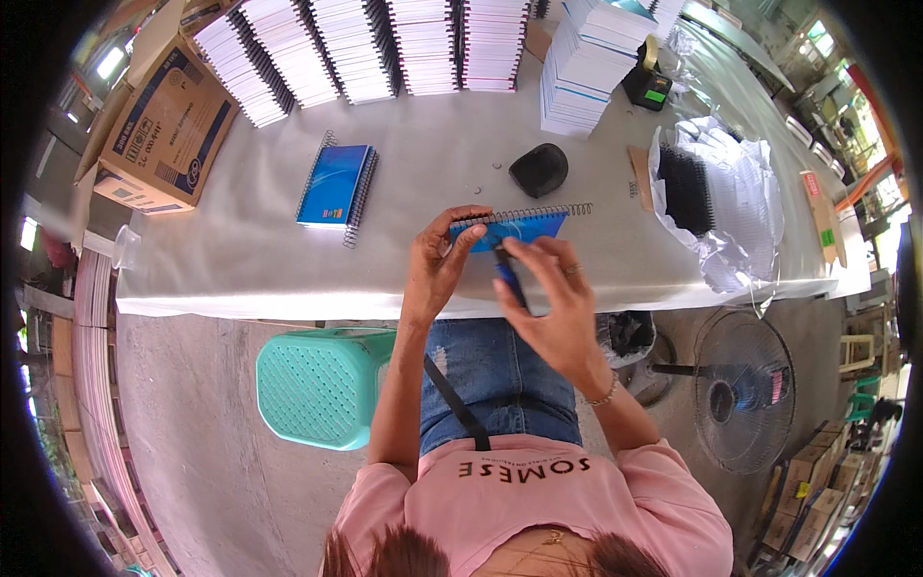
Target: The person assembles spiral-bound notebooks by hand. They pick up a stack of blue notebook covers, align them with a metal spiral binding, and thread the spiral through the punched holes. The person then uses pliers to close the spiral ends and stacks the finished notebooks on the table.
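Note:
My left hand (439, 258) grips the left end of a blue spiral notebook (514, 227) held at the near edge of the table. A black wire coil (538, 212) runs along the notebook's far edge and sticks out past its right side. My right hand (550, 300) is closed on a dark blue-handled tool (508, 274) whose tip meets the notebook's near side. Further left on the table lies a small stack of finished blue spiral notebooks (336, 183).
Rows of white paper stacks (385, 48) line the table's far edge, with another pile (588, 62) at the right. A plastic bag of black coils (707, 192), a black rounded object (538, 169), a cardboard box (163, 125), a green stool (322, 385) and a floor fan (742, 392) surround me.

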